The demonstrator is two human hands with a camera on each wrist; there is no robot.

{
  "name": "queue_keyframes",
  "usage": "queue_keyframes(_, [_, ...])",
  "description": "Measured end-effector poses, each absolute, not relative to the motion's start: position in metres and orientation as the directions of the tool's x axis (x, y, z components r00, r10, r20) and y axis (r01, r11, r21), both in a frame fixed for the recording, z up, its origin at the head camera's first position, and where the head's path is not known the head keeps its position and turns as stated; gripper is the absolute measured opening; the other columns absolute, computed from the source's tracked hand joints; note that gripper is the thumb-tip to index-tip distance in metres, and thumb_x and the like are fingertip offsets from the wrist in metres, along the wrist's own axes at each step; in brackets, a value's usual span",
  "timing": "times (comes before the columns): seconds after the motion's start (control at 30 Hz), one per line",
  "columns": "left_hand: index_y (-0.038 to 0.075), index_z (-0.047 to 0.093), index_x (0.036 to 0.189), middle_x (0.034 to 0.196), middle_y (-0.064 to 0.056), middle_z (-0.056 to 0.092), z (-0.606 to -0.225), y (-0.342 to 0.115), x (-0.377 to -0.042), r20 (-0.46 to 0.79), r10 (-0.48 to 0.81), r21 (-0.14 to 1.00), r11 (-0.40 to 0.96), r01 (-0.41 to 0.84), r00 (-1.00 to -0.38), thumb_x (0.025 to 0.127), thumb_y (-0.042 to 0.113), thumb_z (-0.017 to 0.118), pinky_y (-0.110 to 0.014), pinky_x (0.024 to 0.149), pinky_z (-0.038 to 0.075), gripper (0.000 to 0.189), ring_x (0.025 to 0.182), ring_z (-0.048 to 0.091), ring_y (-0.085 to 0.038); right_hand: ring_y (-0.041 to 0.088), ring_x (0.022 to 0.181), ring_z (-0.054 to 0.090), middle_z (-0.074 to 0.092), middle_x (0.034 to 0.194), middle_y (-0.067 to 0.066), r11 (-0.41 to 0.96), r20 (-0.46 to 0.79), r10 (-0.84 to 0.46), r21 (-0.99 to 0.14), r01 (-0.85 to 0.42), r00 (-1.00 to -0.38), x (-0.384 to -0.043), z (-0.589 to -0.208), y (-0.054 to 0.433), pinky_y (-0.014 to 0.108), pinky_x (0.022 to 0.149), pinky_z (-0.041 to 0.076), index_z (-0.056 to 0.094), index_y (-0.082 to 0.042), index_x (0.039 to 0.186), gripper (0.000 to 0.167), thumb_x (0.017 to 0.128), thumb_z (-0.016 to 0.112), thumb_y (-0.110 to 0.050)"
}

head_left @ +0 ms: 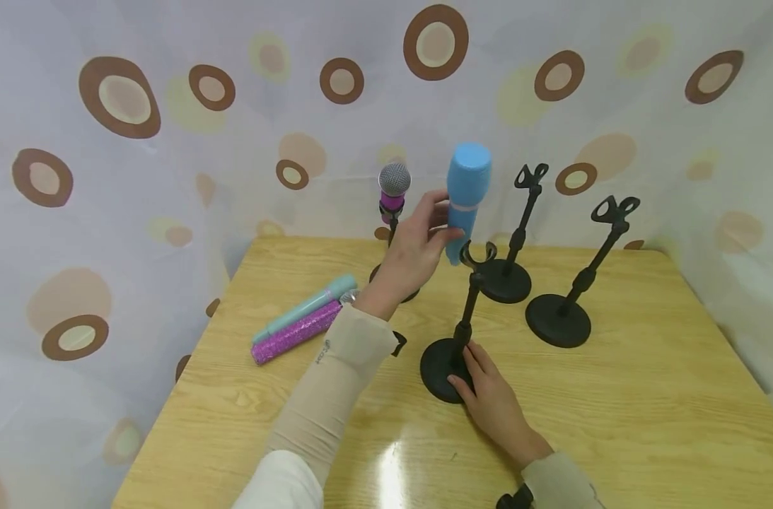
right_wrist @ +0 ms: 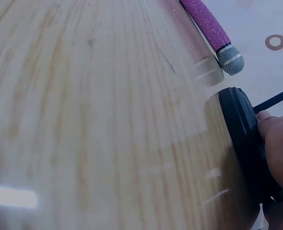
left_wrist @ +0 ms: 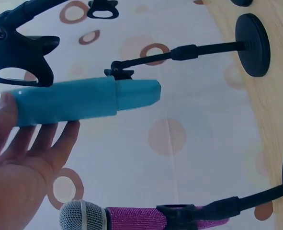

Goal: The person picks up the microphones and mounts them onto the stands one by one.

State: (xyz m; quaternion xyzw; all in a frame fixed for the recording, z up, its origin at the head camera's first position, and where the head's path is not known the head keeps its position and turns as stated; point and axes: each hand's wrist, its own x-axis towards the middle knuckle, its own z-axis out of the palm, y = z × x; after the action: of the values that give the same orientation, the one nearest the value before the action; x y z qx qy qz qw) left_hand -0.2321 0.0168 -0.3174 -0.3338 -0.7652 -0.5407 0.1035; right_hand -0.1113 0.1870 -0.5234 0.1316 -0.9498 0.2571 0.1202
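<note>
My left hand grips a light-blue microphone by its handle, its broad head up. In the left wrist view, thumb and fingers of the left hand lie on opposite sides of the blue microphone, close by a black clip. The microphone's lower end is just behind the clip of the nearest black stand in the head view; whether they touch I cannot tell. My right hand holds that stand's round base, thumb on top. The right wrist view has the right hand at the base.
Two more black stands stand to the right with unfilled clips. Behind my left arm, a purple microphone with a silver head sits in another stand. A teal microphone and a glittery purple one lie on the wooden table.
</note>
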Motion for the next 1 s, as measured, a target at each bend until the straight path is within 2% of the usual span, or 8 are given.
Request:
queue_keyframes(0.17, [0.010,0.042,0.142,0.140,-0.013,0.055,-0.312,0.022,-0.230,0.549,0.467,0.743,0.107,0.661,-0.693,0.096,0.008,0.060,-0.022,0.105,0.048,0.049,0.129,0.058,-0.022,0.043,0.136,0.046,0.040,0.151,0.028,0.834,0.270,-0.182,-0.466,-0.294,-0.945,-0.111,-0.525,0.186,0.054,0.102,0.048,0.046,0.011,0.141,0.061,0.096,0.066,-0.025])
queue_keyframes(0.33, [0.006,0.047,0.141,0.138,-0.012,0.055,-0.310,0.021,-0.233,0.553,0.528,0.737,0.050,0.674,-0.644,0.095,0.005,0.063,-0.024,0.107,0.046,0.049,0.130,0.056,-0.022,0.043,0.136,0.046,0.039,0.152,0.027,0.830,0.268,-0.178,-0.476,-0.290,-0.947,-0.111,-0.526,0.186,0.054,0.103,0.048,0.045,0.011,0.141,0.060,0.097,0.065,-0.024])
queue_keyframes(0.47, [0.001,0.051,0.139,0.137,-0.015,0.053,-0.310,0.019,-0.237,0.566,0.601,0.717,-0.020,0.697,-0.565,0.093,0.005,0.065,-0.026,0.112,0.042,0.049,0.132,0.052,-0.023,0.043,0.135,0.047,0.039,0.152,0.026,0.824,0.286,-0.181,-0.478,-0.304,-0.941,-0.112,-0.527,0.188,0.053,0.102,0.048,0.046,0.011,0.141,0.060,0.096,0.066,-0.023])
queue_keyframes(0.57, [0.000,0.053,0.138,0.137,-0.014,0.051,-0.308,0.018,-0.239,0.560,0.642,0.693,-0.017,0.721,-0.523,0.092,0.006,0.068,-0.024,0.114,0.038,0.049,0.132,0.049,-0.021,0.043,0.134,0.048,0.040,0.151,0.027,0.822,0.311,-0.181,-0.474,-0.317,-0.933,-0.113,-0.529,0.189,0.053,0.100,0.050,0.047,0.012,0.140,0.060,0.095,0.068,-0.022])
queue_keyframes(0.67, [0.004,0.050,0.141,0.140,-0.011,0.050,-0.305,0.017,-0.240,0.502,0.678,0.705,0.038,0.708,-0.537,0.088,0.010,0.074,-0.024,0.115,0.037,0.059,0.134,0.046,-0.018,0.043,0.133,0.049,0.041,0.151,0.027,0.819,0.322,-0.178,-0.476,-0.321,-0.930,-0.113,-0.530,0.189,0.053,0.099,0.050,0.047,0.012,0.140,0.060,0.095,0.068,-0.022])
queue_keyframes(0.8, [0.010,0.040,0.149,0.149,-0.005,0.046,-0.302,0.014,-0.243,0.387,0.736,0.738,0.114,0.666,-0.555,0.080,0.014,0.083,-0.026,0.116,0.036,0.082,0.140,0.041,-0.016,0.044,0.133,0.049,0.041,0.150,0.027,0.814,0.332,-0.182,-0.477,-0.331,-0.926,-0.113,-0.530,0.189,0.053,0.098,0.051,0.047,0.012,0.140,0.060,0.095,0.067,-0.021])
queue_keyframes(0.9, [0.012,0.033,0.152,0.154,-0.004,0.042,-0.302,0.011,-0.246,0.326,0.768,0.754,0.140,0.642,-0.551,0.079,0.012,0.083,-0.029,0.117,0.036,0.089,0.142,0.040,-0.017,0.044,0.133,0.049,0.041,0.150,0.028,0.813,0.322,-0.178,-0.484,-0.323,-0.930,-0.112,-0.529,0.189,0.054,0.099,0.050,0.047,0.012,0.140,0.060,0.095,0.067,-0.022])
queue_keyframes(1.0, [0.012,0.030,0.154,0.155,-0.005,0.040,-0.301,0.010,-0.248,0.306,0.789,0.739,0.157,0.655,-0.533,0.082,0.005,0.079,-0.028,0.115,0.038,0.088,0.141,0.040,-0.017,0.044,0.135,0.047,0.039,0.151,0.028,0.812,0.291,-0.174,-0.498,-0.304,-0.941,-0.112,-0.529,0.189,0.054,0.100,0.049,0.046,0.011,0.141,0.060,0.096,0.065,-0.024])
